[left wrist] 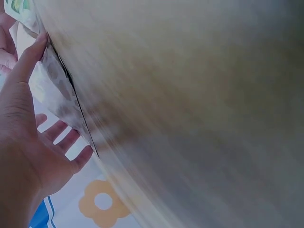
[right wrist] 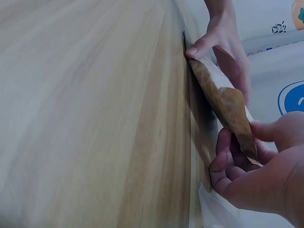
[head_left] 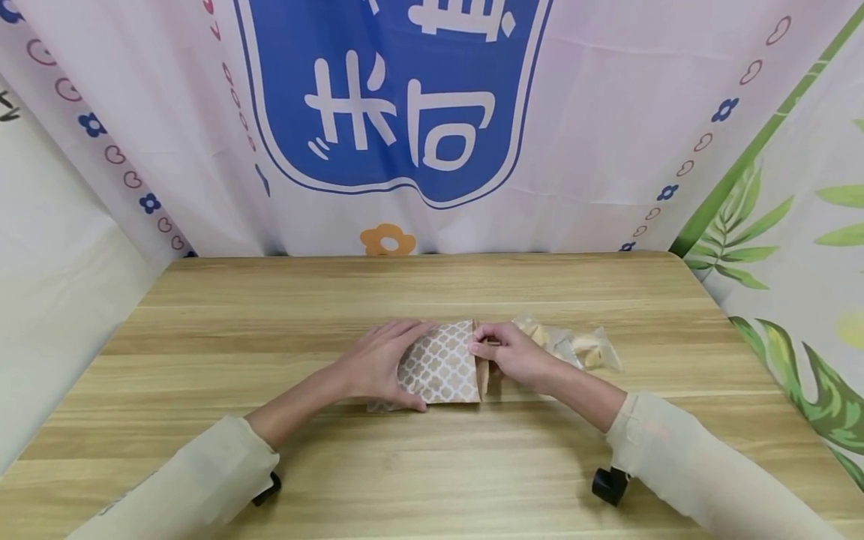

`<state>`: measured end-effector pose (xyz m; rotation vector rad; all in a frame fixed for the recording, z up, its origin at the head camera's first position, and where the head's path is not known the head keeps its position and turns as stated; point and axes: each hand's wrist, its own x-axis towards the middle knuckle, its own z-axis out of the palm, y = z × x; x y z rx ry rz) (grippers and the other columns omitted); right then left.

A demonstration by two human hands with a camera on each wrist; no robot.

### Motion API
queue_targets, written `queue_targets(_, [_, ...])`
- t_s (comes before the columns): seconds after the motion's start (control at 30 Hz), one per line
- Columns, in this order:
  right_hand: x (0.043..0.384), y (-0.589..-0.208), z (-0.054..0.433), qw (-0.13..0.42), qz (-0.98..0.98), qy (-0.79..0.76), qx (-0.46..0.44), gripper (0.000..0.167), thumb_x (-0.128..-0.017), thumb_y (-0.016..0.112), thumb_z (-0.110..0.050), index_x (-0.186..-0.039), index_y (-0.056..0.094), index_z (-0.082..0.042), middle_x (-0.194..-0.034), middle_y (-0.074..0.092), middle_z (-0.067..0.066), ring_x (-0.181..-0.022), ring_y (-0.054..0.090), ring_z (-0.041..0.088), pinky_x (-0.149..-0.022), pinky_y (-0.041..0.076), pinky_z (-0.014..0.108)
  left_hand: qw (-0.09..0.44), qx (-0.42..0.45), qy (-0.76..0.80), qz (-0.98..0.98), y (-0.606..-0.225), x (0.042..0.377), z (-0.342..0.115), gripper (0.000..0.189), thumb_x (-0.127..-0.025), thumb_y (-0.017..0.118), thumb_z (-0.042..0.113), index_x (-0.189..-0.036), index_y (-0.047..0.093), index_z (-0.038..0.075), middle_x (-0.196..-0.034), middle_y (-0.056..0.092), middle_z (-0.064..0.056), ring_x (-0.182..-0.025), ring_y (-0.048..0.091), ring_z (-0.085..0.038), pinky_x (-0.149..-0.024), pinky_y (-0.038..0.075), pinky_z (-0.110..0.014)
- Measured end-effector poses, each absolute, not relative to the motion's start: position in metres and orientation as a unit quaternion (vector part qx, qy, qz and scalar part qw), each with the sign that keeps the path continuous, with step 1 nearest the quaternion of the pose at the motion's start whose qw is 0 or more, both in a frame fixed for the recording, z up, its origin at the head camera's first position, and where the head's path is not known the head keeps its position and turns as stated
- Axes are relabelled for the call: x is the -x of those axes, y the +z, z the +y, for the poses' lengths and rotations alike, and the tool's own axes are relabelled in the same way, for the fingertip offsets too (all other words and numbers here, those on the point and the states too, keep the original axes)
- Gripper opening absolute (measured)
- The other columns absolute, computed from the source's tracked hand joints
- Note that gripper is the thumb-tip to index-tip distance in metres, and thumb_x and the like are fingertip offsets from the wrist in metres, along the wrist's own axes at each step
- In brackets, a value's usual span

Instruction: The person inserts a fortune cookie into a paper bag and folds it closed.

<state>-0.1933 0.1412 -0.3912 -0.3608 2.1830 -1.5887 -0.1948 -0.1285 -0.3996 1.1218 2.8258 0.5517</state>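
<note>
A paper bag (head_left: 442,364) with a white and tan lattice pattern lies on the wooden table, its brown inside showing at the right end. Across its left part, my left hand (head_left: 374,364) holds it, thumb at the near edge and fingers at the far edge. My right hand (head_left: 516,352) pinches the rim of the bag's right end, which stands slightly apart. The right wrist view shows the brown flap (right wrist: 232,111) between the right thumb and fingers. Whether anything is inside the bag is hidden.
Just right of the right hand lie cookies (head_left: 590,352) in clear wrappers, partly hidden by it. Clear plastic (head_left: 379,407) peeks out below the left hand. A printed cloth (head_left: 580,150) hangs behind the table's (head_left: 270,300) far edge.
</note>
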Motion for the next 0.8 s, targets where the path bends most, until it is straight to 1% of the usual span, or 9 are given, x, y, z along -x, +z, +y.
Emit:
queue_targets(0.03, [0.1935,-0.3910,0.1418,0.204,0.787,-0.568,0.128,0.011,-0.103,0.056,-0.002,-0.105,0.064,0.006,-0.094,0.059,0.007,-0.073,0.050,0.016,-0.062,0.045,0.024,0.025,-0.364,0.178,0.914,-0.3997,0.1952,-0.1286,0.122,-0.065,0.091,0.062,-0.161,0.036,0.008,-0.152,0.050,-0.017,-0.140,0.047,-0.038,-0.112,0.040,-0.065])
queue_targets(0.1, [0.1939,-0.3908,0.1431,0.196,0.793,-0.562,0.128,0.014,-0.100,0.057,0.001,-0.110,0.066,0.005,-0.107,0.063,0.012,-0.077,0.054,0.016,-0.065,0.047,0.025,0.024,-0.365,0.178,0.913,-0.3997,0.1960,-0.1287,0.123,-0.065,0.091,0.062,-0.161,0.036,0.008,-0.151,0.051,-0.017,-0.140,0.047,-0.038,-0.112,0.039,-0.065])
queue_targets(0.2, [0.1939,-0.3902,0.1452,0.184,0.801,-0.550,0.148,0.025,-0.093,0.060,0.006,-0.118,0.066,0.006,-0.124,0.062,0.020,-0.084,0.060,0.016,-0.068,0.049,0.024,0.021,-0.368,0.179,0.912,-0.3994,0.1970,-0.1288,0.123,-0.065,0.091,0.062,-0.160,0.036,0.007,-0.150,0.051,-0.018,-0.139,0.047,-0.038,-0.114,0.039,-0.064])
queue_targets(0.27, [0.1936,-0.3893,0.1464,0.177,0.810,-0.533,0.169,0.034,-0.091,0.064,0.008,-0.124,0.064,0.006,-0.129,0.061,0.022,-0.086,0.062,0.016,-0.067,0.050,0.023,0.020,-0.370,0.181,0.911,-0.3998,0.1979,-0.1289,0.123,-0.065,0.091,0.062,-0.160,0.036,0.006,-0.150,0.052,-0.018,-0.139,0.048,-0.037,-0.115,0.038,-0.062])
queue_targets(0.4, [0.1928,-0.3869,0.1488,0.163,0.838,-0.478,0.206,0.056,-0.084,0.077,0.005,-0.137,0.059,0.005,-0.125,0.061,0.022,-0.081,0.060,0.016,-0.065,0.050,0.023,0.020,-0.374,0.192,0.907,-0.3999,0.1995,-0.1295,0.124,-0.064,0.091,0.062,-0.159,0.037,0.005,-0.148,0.053,-0.019,-0.135,0.052,-0.038,-0.115,0.041,-0.059])
queue_targets(0.5, [0.1925,-0.3860,0.1502,0.152,0.856,-0.443,0.221,0.069,-0.080,0.081,0.003,-0.143,0.054,0.005,-0.126,0.061,0.022,-0.081,0.059,0.014,-0.068,0.053,0.026,0.023,-0.371,0.201,0.906,-0.3998,0.2006,-0.1301,0.123,-0.064,0.092,0.061,-0.159,0.038,0.005,-0.149,0.052,-0.019,-0.134,0.053,-0.039,-0.113,0.043,-0.058])
queue_targets(0.63, [0.1928,-0.3862,0.1503,0.143,0.867,-0.418,0.231,0.076,-0.077,0.082,0.002,-0.146,0.051,0.005,-0.124,0.060,0.021,-0.078,0.059,0.013,-0.068,0.053,0.026,0.028,-0.369,0.209,0.905,-0.4002,0.2017,-0.1309,0.122,-0.065,0.093,0.059,-0.159,0.038,0.005,-0.151,0.051,-0.020,-0.137,0.051,-0.040,-0.114,0.043,-0.057])
queue_targets(0.8, [0.1929,-0.3870,0.1498,0.128,0.875,-0.398,0.243,0.081,-0.073,0.080,0.004,-0.148,0.047,0.008,-0.119,0.061,0.020,-0.073,0.059,0.011,-0.065,0.052,0.024,0.016,-0.379,0.220,0.899,-0.4014,0.2038,-0.1307,0.119,-0.065,0.094,0.056,-0.157,0.042,0.002,-0.151,0.053,-0.020,-0.139,0.050,-0.039,-0.116,0.041,-0.056])
